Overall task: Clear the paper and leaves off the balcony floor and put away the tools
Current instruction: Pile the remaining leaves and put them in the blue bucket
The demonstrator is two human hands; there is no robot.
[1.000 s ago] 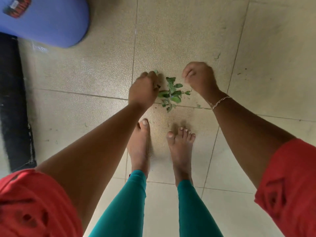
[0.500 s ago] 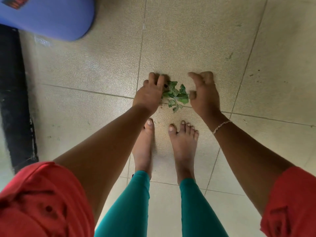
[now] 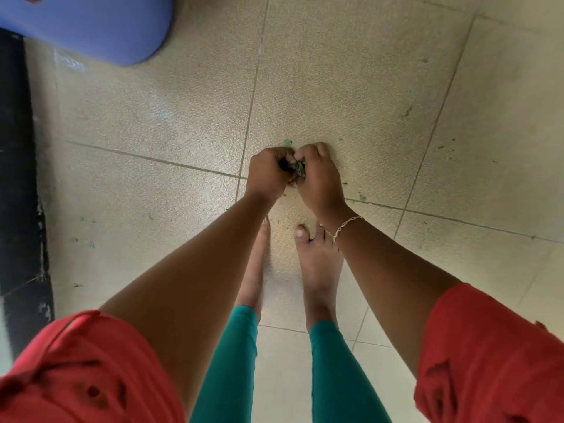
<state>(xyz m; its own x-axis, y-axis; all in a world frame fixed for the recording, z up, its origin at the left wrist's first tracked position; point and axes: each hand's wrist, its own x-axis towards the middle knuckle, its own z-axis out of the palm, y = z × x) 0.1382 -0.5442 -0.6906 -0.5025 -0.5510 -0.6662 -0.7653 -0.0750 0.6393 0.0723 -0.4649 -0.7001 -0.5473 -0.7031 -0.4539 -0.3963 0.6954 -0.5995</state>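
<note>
The tiled balcony floor [image 3: 335, 87] carries a blue tub [image 3: 100, 25] at its far-left corner. Only the tub's outside shows, so its contents cannot be told. Near the floor's middle, at a tile joint, the left hand [image 3: 268, 175] and right hand [image 3: 319, 175] curl together around crumpled dark-green leaves [image 3: 300, 167], mostly hidden between them. One small leaf scrap [image 3: 287, 143] lies just beyond the knuckles.

open tiled floor [image 3: 351, 87] ahead; blue object [image 3: 91, 25], black strip [image 3: 15, 178] crowd left.
</note>
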